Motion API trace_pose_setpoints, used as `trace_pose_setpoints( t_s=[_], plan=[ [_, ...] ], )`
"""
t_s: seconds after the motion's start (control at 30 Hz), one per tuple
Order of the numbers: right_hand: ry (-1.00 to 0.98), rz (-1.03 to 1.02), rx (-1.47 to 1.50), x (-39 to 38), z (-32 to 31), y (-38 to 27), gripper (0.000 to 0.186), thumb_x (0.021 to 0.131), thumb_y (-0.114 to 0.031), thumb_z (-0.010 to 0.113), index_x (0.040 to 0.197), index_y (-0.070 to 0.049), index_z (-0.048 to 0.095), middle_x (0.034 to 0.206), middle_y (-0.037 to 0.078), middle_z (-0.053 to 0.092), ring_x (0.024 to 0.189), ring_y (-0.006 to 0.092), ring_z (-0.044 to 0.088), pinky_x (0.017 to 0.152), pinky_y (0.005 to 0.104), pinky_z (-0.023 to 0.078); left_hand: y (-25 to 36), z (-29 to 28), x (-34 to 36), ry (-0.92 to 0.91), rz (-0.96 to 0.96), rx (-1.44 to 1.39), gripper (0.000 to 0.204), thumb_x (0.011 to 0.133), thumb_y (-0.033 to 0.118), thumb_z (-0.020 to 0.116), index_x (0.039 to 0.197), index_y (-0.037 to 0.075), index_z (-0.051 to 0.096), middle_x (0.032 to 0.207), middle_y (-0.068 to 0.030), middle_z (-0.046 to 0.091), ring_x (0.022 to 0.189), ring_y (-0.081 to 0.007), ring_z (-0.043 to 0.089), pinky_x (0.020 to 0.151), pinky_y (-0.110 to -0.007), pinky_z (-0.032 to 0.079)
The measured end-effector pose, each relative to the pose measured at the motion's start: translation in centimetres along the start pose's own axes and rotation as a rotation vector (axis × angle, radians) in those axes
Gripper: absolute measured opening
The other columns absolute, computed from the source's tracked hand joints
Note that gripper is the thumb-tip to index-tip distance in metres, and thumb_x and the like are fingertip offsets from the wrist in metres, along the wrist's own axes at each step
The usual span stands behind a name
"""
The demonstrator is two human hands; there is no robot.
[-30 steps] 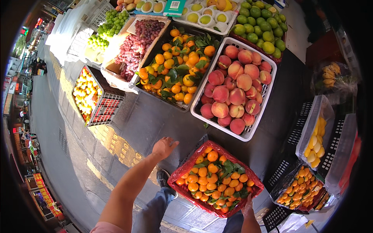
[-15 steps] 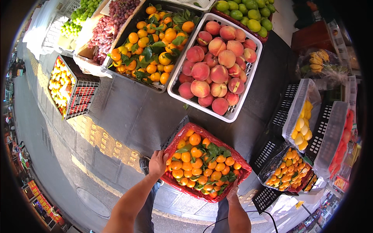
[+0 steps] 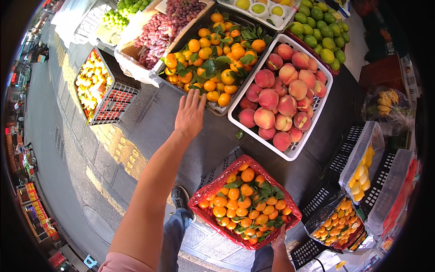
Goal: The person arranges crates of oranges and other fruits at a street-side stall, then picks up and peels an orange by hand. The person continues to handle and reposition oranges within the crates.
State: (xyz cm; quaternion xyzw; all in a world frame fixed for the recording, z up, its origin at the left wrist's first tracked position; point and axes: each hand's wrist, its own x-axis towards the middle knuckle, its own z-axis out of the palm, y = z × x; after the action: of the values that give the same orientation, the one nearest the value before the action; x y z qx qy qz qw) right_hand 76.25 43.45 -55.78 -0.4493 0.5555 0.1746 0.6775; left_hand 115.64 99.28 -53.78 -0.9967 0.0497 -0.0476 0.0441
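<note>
My left hand reaches out over the pavement with its fingers stretched apart and nothing in them. Its fingertips are near the front left corner of a dark crate of leafy mandarins; I cannot tell if they touch it. Close to my body is a crate with a red plastic liner, full of small mandarins with green leaves. My right hand grips this crate's near right rim, its fingers partly hidden. A white perforated crate of peaches stands beyond it.
Limes and red grapes lie at the back. A black crate of yellow-orange fruit stands on the left. More crates line the right side. My shoe is beside the red-lined crate. A cable runs near my right arm.
My left hand has let go of the red-lined crate's left rim and moved up and forward toward the dark crate, fingers spreading. My right hand has stayed at the rim. The view has shifted.
</note>
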Motion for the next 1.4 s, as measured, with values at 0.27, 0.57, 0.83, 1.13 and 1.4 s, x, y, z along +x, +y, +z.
trace_pose_setpoints(
  t_s=[0.27,0.57,0.83,1.13,1.4],
  plan=[
    [0.253,0.093,-0.285,-6.1,5.4,-1.6,0.078,0.092,-0.069,0.053,0.151,-0.02,0.041,0.153,0.002,0.043,0.138,0.024,0.041,0.107,0.0438,0.034,-1.4,1.0,0.6,-0.272,0.051,-0.086,0.025,0.091,0.015,0.056,0.116,0.009,0.06,0.12,-0.0083,0.061,0.123,-0.0266,0.052,0.113,-0.049,0.033],
    [0.355,0.062,-0.418,-7.6,6.2,0.1,0.068,0.092,-0.064,0.056,0.142,-0.019,0.049,0.136,0.002,0.052,0.118,0.0207,0.047,0.096,0.0397,0.038,-5.8,2.1,-11.9,-0.431,0.168,-0.072,0.017,0.089,0.02,0.056,0.099,0.012,0.067,0.105,-0.0039,0.063,0.107,-0.0236,0.057,0.095,-0.038,0.045],
    [0.325,-0.024,-0.506,-6.5,3.8,-0.5,0.059,0.094,-0.058,0.057,0.137,-0.017,0.054,0.124,0.002,0.057,0.106,0.0186,0.051,0.09,0.0378,0.042,-14.3,1.4,-28.4,-0.762,0.435,-0.103,0.012,0.078,0.015,0.066,0.084,0.007,0.074,0.098,-0.0098,0.068,0.098,-0.0281,0.062,0.075,-0.036,0.058],
    [0.259,-0.077,-0.593,-5.2,3.7,0.5,0.049,0.097,-0.05,0.059,0.13,-0.014,0.059,0.11,0.002,0.062,0.093,0.0163,0.055,0.084,0.0356,0.046,-25.3,-1.8,-52.5,-0.683,0.441,-0.039,0.01,0.072,0.018,0.067,0.073,0.008,0.071,0.081,-0.0025,0.064,0.087,-0.0247,0.061,0.067,-0.037,0.05],
    [0.269,-0.233,-0.683,-4.6,3.5,3.9,0.051,0.099,-0.044,0.056,0.121,0.001,0.064,0.107,0.01,0.069,0.093,0.0233,0.065,0.081,0.0386,0.051,-24.2,-5.0,-75.3,-1.087,-0.025,0.011,0.033,0.091,0.018,0.057,0.12,0.004,0.064,0.133,-0.0125,0.057,0.134,-0.0293,0.045,0.11,-0.046,0.037]
  ],
)
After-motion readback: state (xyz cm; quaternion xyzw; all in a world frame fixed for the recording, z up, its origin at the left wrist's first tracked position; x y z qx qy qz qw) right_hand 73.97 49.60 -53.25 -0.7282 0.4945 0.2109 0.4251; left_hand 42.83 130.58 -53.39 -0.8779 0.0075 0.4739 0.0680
